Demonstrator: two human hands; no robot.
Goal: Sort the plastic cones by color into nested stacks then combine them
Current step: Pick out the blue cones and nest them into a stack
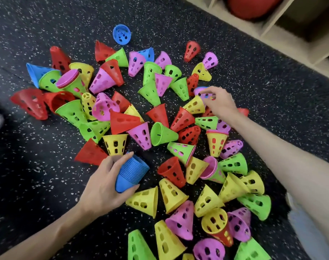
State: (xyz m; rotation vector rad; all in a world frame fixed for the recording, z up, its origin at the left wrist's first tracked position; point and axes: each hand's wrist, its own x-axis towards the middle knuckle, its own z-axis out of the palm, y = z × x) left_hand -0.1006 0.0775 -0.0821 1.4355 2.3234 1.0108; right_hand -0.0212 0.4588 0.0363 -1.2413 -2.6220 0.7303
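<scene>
Left hand: the left hand [105,182] gripped the blue stack [130,174], many cones nested, apparently gathering that colour first.
Right hand: well beyond the blue stack, the right hand [219,102] pinched a purple-and-blue cone [202,91], fingers curled round it, likely to free it.
Loose cones: the mixed pile [159,132] lay unsorted around the blue stack on the speckled floor [37,166].
Stray: one blue cone [121,33] sat far beyond the blue stack.
</scene>
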